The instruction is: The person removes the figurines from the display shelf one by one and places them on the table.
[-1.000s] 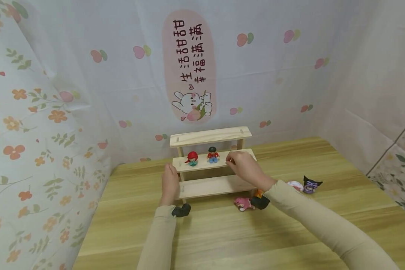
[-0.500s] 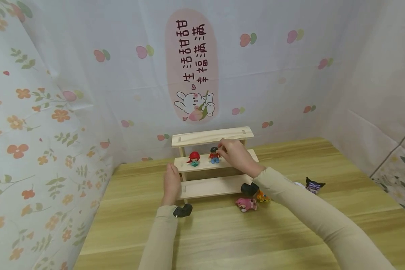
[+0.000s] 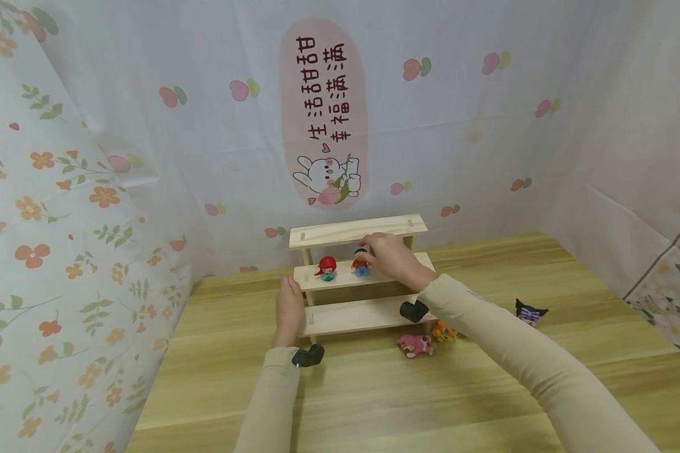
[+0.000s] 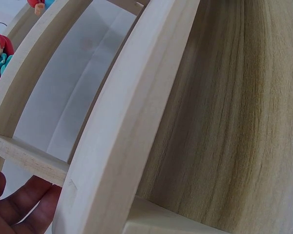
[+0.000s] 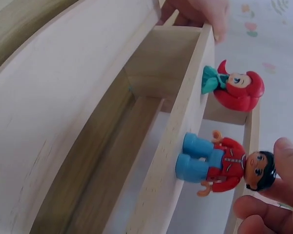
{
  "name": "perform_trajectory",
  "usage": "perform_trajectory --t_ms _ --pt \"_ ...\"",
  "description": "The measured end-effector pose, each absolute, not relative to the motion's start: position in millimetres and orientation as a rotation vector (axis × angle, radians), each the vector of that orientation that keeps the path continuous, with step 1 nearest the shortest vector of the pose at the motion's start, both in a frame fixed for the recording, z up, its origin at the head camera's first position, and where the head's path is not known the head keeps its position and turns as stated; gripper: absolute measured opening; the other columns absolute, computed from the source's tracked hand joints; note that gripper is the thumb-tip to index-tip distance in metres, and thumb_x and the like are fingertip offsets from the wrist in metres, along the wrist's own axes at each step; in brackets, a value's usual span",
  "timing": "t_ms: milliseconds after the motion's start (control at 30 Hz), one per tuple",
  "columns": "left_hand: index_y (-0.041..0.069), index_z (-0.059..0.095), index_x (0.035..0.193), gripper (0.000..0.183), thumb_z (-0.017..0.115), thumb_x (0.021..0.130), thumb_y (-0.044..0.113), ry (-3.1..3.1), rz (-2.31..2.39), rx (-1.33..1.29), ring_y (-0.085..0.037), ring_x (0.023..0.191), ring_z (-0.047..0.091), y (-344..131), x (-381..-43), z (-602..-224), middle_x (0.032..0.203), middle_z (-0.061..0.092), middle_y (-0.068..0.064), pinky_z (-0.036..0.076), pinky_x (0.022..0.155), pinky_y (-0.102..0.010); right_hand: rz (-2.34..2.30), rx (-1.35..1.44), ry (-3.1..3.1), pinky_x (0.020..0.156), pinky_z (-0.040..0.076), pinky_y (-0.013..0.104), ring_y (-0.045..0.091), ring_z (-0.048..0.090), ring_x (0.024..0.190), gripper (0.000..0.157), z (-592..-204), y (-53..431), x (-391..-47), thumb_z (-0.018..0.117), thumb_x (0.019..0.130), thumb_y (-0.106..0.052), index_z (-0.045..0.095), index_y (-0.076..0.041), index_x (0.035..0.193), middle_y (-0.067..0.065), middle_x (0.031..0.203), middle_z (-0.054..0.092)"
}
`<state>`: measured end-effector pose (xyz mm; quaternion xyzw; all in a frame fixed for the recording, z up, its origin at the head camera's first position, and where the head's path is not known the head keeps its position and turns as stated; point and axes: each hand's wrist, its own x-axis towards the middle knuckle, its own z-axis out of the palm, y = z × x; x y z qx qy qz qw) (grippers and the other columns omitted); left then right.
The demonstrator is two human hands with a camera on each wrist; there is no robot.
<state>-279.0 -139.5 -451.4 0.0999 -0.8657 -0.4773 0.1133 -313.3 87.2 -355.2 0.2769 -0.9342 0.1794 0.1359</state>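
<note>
A three-tier wooden display shelf point(image 3: 340, 319) stands on the table. My left hand point(image 3: 289, 309) holds its left end, with fingertips point(image 4: 31, 202) by the side board. On the middle tier stands a toy figure point(image 5: 227, 163) with black hair, red jacket and blue trousers. My right hand point(image 3: 393, 257) pinches this figure at the head; the thumb point(image 5: 285, 153) lies against the hair. The figure's feet are on the tier. To its left stands a red-haired mermaid figure point(image 3: 327, 269) with a teal tail, upright on the same tier.
A pink figure point(image 3: 415, 345) lies on the table before the shelf's right end. An orange figure point(image 3: 444, 331) is beside it. Farther right is a figure with a black pointed hood point(image 3: 529, 312). A patterned cloth point(image 3: 221, 163) hangs behind the shelf.
My right hand has moved left from beside the black-haired figure to its head and taken hold of it. The left hand stays at the shelf's left end.
</note>
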Motion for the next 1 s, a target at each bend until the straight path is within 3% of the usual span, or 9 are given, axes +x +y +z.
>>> perform_trajectory --t_ms 367,833,1000 --pt "0.003 0.043 0.104 0.032 0.023 0.105 0.027 -2.548 -1.409 0.312 -0.023 0.069 0.047 -137 -278 -452 0.072 0.042 -0.007 0.040 0.060 -0.034 0.546 0.801 -2.682 0.062 0.049 0.028 0.013 0.058 0.066 0.022 -358 85 -307 0.068 0.089 -0.022 0.069 -0.002 0.096 0.008 0.084 0.068" --pt "0.001 0.044 0.104 0.032 0.024 0.105 0.026 -2.540 -1.388 0.326 -0.028 0.074 0.051 -138 -278 -450 0.074 0.046 -0.010 0.044 0.067 -0.042 0.602 0.817 -2.712 0.052 0.041 0.021 0.007 0.049 0.056 0.019 -353 93 -285 0.067 0.089 -0.023 0.067 -0.004 0.093 0.001 0.071 0.063" --pt "0.001 0.044 0.104 0.030 0.025 0.105 0.025 -2.548 -1.391 0.327 -0.027 0.073 0.050 -139 -278 -448 0.074 0.045 -0.010 0.043 0.065 -0.040 0.620 0.824 -2.726 0.051 0.040 0.019 0.006 0.048 0.056 0.020 -355 95 -275 0.069 0.088 -0.023 0.068 -0.003 0.094 -0.001 0.067 0.060"
